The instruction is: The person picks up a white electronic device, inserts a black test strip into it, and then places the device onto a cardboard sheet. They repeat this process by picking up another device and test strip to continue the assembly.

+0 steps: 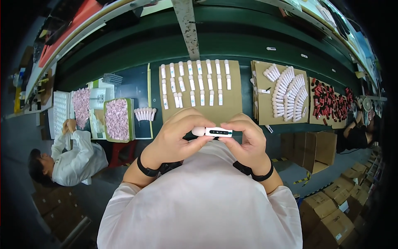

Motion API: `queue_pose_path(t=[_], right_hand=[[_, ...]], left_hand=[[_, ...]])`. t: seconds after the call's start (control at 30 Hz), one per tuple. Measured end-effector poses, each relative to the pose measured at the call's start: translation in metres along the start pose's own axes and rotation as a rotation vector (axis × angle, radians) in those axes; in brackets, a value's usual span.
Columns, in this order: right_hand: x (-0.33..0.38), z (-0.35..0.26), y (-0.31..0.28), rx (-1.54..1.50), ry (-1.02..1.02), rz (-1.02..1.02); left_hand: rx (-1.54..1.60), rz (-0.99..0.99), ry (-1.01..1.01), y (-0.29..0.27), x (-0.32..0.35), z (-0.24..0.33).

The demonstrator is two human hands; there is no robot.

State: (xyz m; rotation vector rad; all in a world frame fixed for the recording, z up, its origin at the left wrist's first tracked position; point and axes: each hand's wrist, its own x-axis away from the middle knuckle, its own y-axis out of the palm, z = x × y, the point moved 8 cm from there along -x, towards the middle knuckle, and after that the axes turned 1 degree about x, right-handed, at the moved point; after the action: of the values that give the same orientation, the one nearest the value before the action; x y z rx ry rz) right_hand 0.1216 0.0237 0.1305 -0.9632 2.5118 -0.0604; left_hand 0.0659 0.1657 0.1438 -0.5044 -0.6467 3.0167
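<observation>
Between my two hands lies a small wand massager [219,132], white with a pale pink rounded head and a black panel of buttons facing up. My left hand [179,130] pinches it near the head, thumb and fingers closed on it. At the other end my right hand [245,135] grips the white body the same way. Just beyond my hands is a brown cardboard sheet [234,97] on which several similar wand massagers [191,83] lie in 3 rows, heads pointing away from me.
To the right, another cardboard sheet [265,114] carries many wands in fanned rows, with red-and-black pieces [327,101] beyond. A bin of pink pieces [117,119] stands left, near a seated co-worker [78,159]. An open carton [309,151] sits right; a metal post [186,29] rises behind.
</observation>
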Motion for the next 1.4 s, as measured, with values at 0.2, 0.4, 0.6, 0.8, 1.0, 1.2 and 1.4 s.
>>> queue_pose_path(t=[0.2,0.4,0.6,0.8,1.0,1.2,1.4], right_hand=[[0.005,0.006,0.005,-0.044,0.018,-0.010],[0.016,0.039,0.002,-0.257,0.334,0.020],[0.024,0.050,-0.010,-0.170,0.291,0.102],[0.044,0.141,-0.024,-0.650,0.519,0.212],[0.078,0.226,-0.109,-0.412,0.867,0.606],[0.026,0.137,-0.017,-0.276,0.693,-0.146],[0.028,0.131,0.012,-0.063,0.633,-0.381]], left_hand=[[-0.044,0.056,0.090,-0.003,0.001,0.005],[-0.117,0.170,0.018,-0.007,-0.004,0.005],[0.011,0.043,-0.142,0.007,0.003,-0.030],[0.097,0.094,-0.332,0.019,0.015,-0.079],[0.063,0.033,-0.437,0.033,0.015,-0.094],[-0.058,-0.056,-0.378,0.038,-0.008,-0.089],[-0.111,-0.135,-0.308,0.043,-0.005,-0.090]])
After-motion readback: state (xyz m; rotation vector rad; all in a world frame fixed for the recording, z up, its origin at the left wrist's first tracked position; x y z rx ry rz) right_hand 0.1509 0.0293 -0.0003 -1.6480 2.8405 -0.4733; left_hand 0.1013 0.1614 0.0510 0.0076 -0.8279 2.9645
